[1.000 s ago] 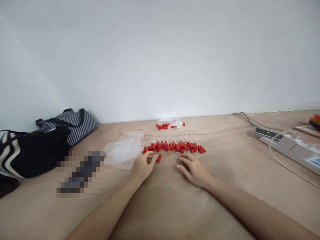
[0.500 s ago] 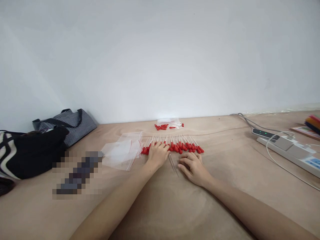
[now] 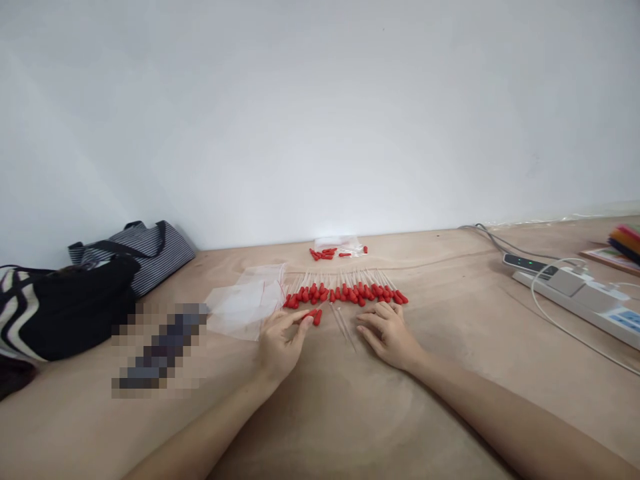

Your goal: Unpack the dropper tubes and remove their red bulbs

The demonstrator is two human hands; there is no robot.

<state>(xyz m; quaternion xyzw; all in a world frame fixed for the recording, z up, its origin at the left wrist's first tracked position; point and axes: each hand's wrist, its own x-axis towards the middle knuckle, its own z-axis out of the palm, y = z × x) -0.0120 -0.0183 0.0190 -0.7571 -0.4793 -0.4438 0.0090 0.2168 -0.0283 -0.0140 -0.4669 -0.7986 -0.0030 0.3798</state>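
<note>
My left hand (image 3: 283, 343) is closed, with thumb and fingers pinching red-bulbed droppers (image 3: 316, 317) by their rubber ends, just in front of the row. Two or so thin clear glass tubes (image 3: 344, 327) lie on the table between my hands. A row of droppers (image 3: 353, 293), red bulbs towards me and pale stems pointing away, stretches across the table. My right hand (image 3: 390, 337) rests on the tabletop by the row's right part, fingers loosely bent and apart, with nothing seen in it.
Clear plastic zip bags (image 3: 245, 300) lie left of the row. Loose red bulbs (image 3: 327, 253) and another clear bag (image 3: 337, 242) are near the wall. A black bag (image 3: 85, 307) and a striped bag (image 3: 155, 257) stand left. At right sits a power strip (image 3: 585, 300) with cables.
My left hand has come back and left from the row, now pinching red-bulbed droppers; the bulbs it covered are visible. My right hand has stayed in place.
</note>
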